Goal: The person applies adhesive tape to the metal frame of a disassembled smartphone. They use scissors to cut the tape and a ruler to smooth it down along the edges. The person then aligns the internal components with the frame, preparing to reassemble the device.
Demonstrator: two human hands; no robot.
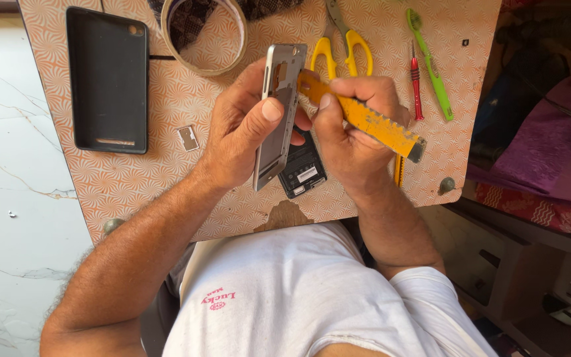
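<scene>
While the left hand (242, 132) grips the silver phone frame (277, 112) upright above the table (140, 178), the right hand (348, 132) is closed around a yellow knife (365, 119). Its tip touches the frame's upper edge, and a black battery (303, 172) lies just below both hands.

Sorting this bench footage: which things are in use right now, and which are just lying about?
In use: left hand holding phone frame; right hand holding yellow utility knife.

Lying about: black back cover, tape roll, scissors, red screwdriver, green tool, battery.
</scene>
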